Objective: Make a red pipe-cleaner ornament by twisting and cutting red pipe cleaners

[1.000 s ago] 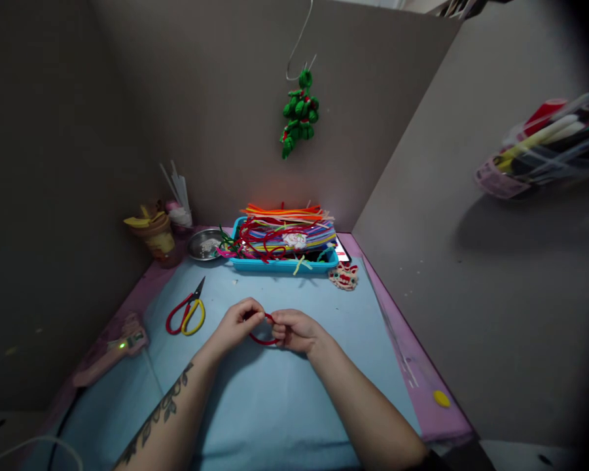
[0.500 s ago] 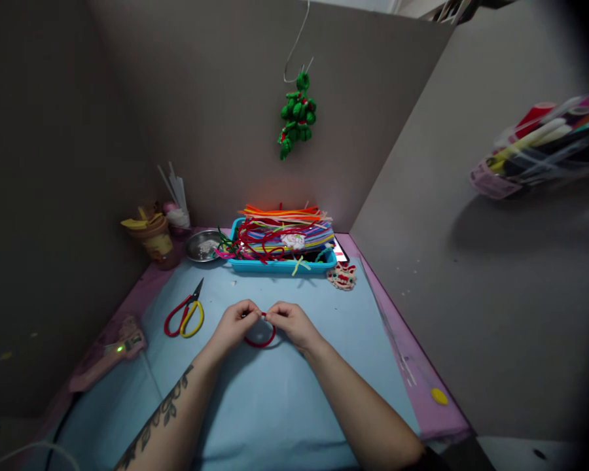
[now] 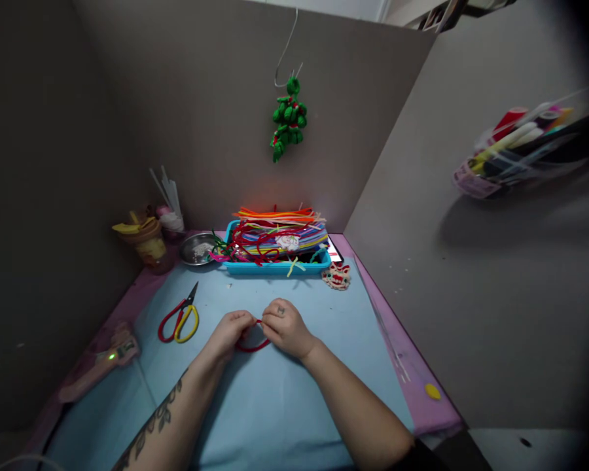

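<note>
A red pipe cleaner [image 3: 252,346] bent into a loop lies between my hands over the light blue mat [image 3: 255,405]. My left hand [image 3: 230,332] pinches one end of it with closed fingers. My right hand [image 3: 287,327], a ring on one finger, pinches the other end right beside it, the fingertips of both hands nearly touching. The lower arc of the loop shows below my knuckles.
A blue tray [image 3: 275,265] piled with coloured pipe cleaners stands at the back. Red and yellow scissors [image 3: 179,318] lie left, a pink glue gun [image 3: 98,360] further left. A metal dish [image 3: 199,248], a cup [image 3: 147,242], a small crafted figure [image 3: 338,276] and a hanging green ornament [image 3: 287,118] are nearby.
My hands have drawn closer together on the red pipe cleaner and its loop has flattened. The whole view has shifted slightly to the left.
</note>
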{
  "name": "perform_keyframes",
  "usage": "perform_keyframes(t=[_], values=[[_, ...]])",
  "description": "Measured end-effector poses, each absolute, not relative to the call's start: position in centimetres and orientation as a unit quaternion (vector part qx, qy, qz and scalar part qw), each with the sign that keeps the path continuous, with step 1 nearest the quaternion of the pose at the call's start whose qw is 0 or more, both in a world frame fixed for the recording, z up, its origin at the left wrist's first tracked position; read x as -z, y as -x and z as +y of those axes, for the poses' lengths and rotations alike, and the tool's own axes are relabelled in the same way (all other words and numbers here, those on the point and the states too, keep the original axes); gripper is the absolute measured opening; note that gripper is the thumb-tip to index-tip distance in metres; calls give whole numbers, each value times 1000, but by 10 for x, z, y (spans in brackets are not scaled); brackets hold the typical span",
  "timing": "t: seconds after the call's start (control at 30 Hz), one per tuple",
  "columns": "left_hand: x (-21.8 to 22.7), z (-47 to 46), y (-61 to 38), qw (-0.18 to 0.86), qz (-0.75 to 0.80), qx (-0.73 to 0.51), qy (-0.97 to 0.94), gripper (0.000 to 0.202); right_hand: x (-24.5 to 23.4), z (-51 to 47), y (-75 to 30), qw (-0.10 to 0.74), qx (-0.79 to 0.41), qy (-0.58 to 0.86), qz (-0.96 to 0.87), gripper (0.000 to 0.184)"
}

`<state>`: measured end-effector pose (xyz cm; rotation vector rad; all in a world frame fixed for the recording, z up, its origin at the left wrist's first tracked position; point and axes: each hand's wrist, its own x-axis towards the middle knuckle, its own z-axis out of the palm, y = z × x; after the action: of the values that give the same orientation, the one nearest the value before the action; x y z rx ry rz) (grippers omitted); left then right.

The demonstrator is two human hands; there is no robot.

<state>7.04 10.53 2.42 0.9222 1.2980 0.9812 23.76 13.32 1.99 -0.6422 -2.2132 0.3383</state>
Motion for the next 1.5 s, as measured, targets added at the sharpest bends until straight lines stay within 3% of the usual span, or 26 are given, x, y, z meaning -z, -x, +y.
perform_keyframes(t=[0.1, 0.27, 0.4, 0.5, 0.63, 0.77, 1.0, 1.1, 1.3, 1.5], values=[[-29, 106, -69, 580, 546, -424, -431, 19, -23, 132, -238, 399, -145, 274, -863, 17], [-40, 106, -68, 483, 519, -432, -558, 21, -25, 133, -237, 426, -352, 369, -747, 15], [-40, 105, -67, 394, 539, -415, -618, 20, -18, 138, -236, 370, -521, 429, -638, 10], [-36, 106, -65, 387, 565, -405, -606, 22, -13, 140, -235, 334, -596, 425, -593, 12], [-31, 107, -65, 383, 581, -398, -598, 23, -13, 138, -233, 343, -560, 425, -623, 10], [-28, 107, -65, 370, 592, -397, -595, 23, -13, 136, -233, 359, -401, 424, -728, 8], [-20, 110, -61, 417, 614, -363, -563, 20, -17, 140, -240, 292, -242, 262, -887, 13], [-24, 110, -59, 454, 594, -380, -544, 24, -19, 139, -242, 314, -251, 278, -872, 13], [-32, 109, -60, 498, 556, -472, -469, 47, -7, 139, -241, 425, -391, 431, -694, 13], [-23, 105, -67, 510, 567, -484, -429, 50, -9, 134, -240, 410, -437, 454, -660, 16]])
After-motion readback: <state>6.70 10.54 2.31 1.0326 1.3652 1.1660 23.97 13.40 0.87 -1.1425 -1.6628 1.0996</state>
